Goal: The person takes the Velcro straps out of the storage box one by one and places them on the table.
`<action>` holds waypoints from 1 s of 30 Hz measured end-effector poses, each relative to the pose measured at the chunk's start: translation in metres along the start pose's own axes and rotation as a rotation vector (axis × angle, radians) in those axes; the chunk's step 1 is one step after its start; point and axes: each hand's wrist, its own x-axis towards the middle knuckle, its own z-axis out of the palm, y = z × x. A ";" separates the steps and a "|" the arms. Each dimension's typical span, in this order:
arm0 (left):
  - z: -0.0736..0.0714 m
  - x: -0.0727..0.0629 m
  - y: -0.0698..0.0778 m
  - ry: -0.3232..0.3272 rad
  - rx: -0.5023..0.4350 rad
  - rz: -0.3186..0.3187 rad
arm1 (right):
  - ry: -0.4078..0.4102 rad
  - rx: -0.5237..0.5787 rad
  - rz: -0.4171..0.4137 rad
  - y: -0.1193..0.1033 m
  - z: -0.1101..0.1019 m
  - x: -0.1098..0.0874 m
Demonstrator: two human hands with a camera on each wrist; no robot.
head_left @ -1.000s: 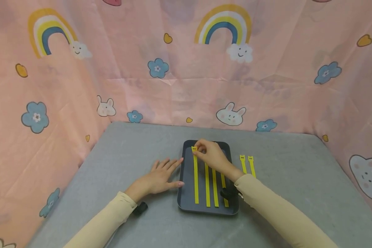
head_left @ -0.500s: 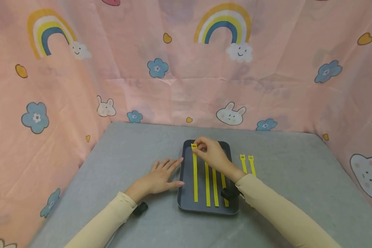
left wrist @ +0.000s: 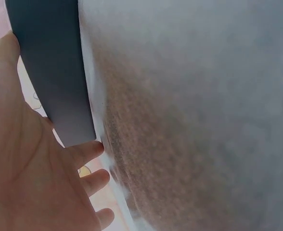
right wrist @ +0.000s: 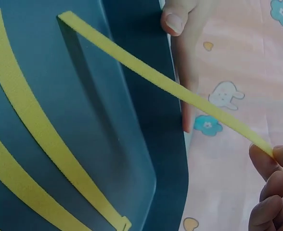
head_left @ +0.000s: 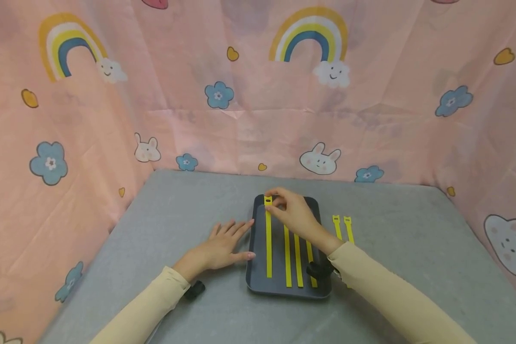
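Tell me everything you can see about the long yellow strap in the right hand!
The long, narrow, yellow fabric-looking strap is flat, with fuzzy edges and a wider head with a dark slot at its far end. The right hand pinches it near that head, so it slants over the dark grey rectangular tray, left of three yellow straps. Its plain near end is low over the tray; I can't tell if it touches.

The left sleeve (head_left: 139, 308) and right sleeve (head_left: 389, 289) are long, plain and cream, creased near the cuffs (head_left: 176, 279). A left black device (head_left: 195, 290) and right black device (head_left: 318, 270) show beside them. Left hand (head_left: 219, 247) and right hand (head_left: 295, 213) are bare.
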 end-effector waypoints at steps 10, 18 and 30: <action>-0.001 0.000 0.001 -0.008 0.001 -0.002 | 0.008 0.005 -0.036 -0.004 -0.010 -0.001; 0.000 0.001 -0.001 -0.001 -0.002 0.009 | 0.021 0.007 -0.057 -0.009 -0.018 -0.002; 0.002 0.000 -0.001 0.006 0.000 0.009 | 0.062 0.059 -0.089 -0.015 -0.032 -0.005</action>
